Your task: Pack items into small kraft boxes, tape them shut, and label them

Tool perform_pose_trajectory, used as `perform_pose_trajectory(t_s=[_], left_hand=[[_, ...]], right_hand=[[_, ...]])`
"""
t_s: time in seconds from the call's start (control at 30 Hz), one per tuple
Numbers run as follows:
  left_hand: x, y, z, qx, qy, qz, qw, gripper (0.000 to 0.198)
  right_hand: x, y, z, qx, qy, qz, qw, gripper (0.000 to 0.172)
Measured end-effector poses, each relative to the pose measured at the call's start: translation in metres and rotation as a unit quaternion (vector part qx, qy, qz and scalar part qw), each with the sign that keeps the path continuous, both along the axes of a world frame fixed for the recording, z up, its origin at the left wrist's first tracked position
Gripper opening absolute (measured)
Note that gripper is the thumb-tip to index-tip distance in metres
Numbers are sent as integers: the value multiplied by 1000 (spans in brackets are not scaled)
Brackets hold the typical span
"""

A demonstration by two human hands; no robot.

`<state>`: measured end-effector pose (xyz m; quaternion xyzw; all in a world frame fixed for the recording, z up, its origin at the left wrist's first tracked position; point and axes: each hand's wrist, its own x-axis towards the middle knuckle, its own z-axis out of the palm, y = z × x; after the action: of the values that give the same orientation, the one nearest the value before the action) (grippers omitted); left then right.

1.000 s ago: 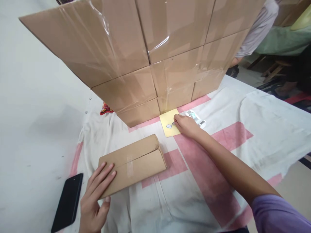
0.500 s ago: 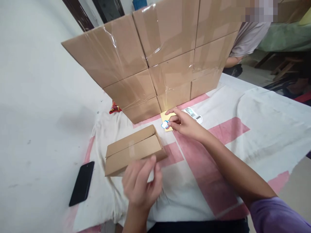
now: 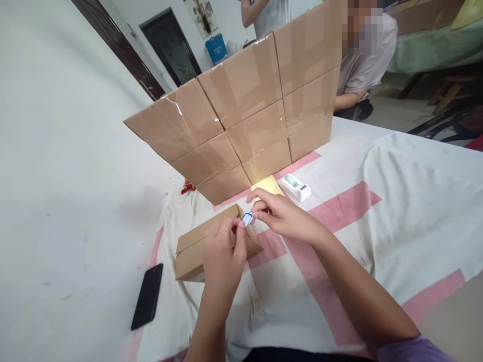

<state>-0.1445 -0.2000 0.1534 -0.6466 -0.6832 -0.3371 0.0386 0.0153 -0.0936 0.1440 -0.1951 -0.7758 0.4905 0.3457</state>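
Observation:
My right hand (image 3: 281, 216) pinches a small blue-edged white sticker (image 3: 247, 218) above the table. My left hand (image 3: 222, 254) is raised beside it, its fingertips meeting the same sticker from the left. Both hands hover over a small flat cardboard box (image 3: 192, 246) lying on the white and pink cloth (image 3: 339, 211). Behind them a yellow sheet (image 3: 268, 185) lies at the foot of the stacked boxes.
A wall of taped cardboard boxes (image 3: 245, 110) stands at the back of the table. A small white device (image 3: 297, 187) lies right of the yellow sheet, a black phone (image 3: 148, 295) at the left. Another person (image 3: 362, 60) sits behind the boxes.
My right hand lifted a sticker off the yellow sheet and drew it toward me. My left hand left the small box and rose to meet the sticker. The view tilted up.

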Motion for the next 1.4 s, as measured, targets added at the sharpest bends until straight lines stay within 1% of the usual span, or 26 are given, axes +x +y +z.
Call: perform_pose_trajectory(t_s=[0.07,0.17,0.3,0.37,0.47,0.6,0.73,0.83,0.97,1.07,1.13,1.17,1.2,1.27,1.3,1.33,1.4], left_hand=[[2,0,-4,-9,-5,8,1000,18],[3,1,-10,-3,5,13,1000,18],[2,2,-15,-14,15,9,1000,18],[2,2,-16,-28,10,9,1000,18],[2,2,-16,-47,-7,9,999,20],[4,3,-14,-49,-14,0,999,19],[8,4,-15,-51,-10,11,999,19],[9,1,-15,-62,-25,19,998,22],[10,-3,-13,-72,-64,21,995,23],[8,-6,-8,-104,-97,4,990,26],[4,-7,-5,-138,-93,-19,986,27],[2,-8,-3,-140,-78,-25,987,27],[0,-8,-2,-124,-50,-24,991,24],[-4,-9,1,-41,35,-17,998,17],[-6,-9,2,9,90,-26,996,16],[-7,-9,3,49,150,-47,986,20],[-8,-8,5,87,265,-110,954,31]], right_hand=[[0,5,-6,-22,10,19,1000,16],[1,9,-15,-55,20,44,997,13],[1,11,-23,-99,42,53,993,9],[1,11,-26,-104,44,59,992,8],[1,11,-28,-92,41,56,993,7],[5,9,-29,-87,32,35,995,8],[8,6,-26,-100,32,16,994,11],[7,2,-25,-110,39,14,993,14],[10,-2,-22,-107,33,19,994,13],[15,-5,-19,-101,15,25,995,11],[19,-7,-18,-107,4,33,994,12],[21,-7,-18,-111,0,33,993,13],[22,-8,-18,-115,-3,28,993,14],[24,-9,-19,-120,-6,12,993,15],[25,-10,-19,-122,-5,5,992,14],[25,-10,-19,-126,-3,2,992,14],[24,-11,-19,-132,6,4,991,14]])
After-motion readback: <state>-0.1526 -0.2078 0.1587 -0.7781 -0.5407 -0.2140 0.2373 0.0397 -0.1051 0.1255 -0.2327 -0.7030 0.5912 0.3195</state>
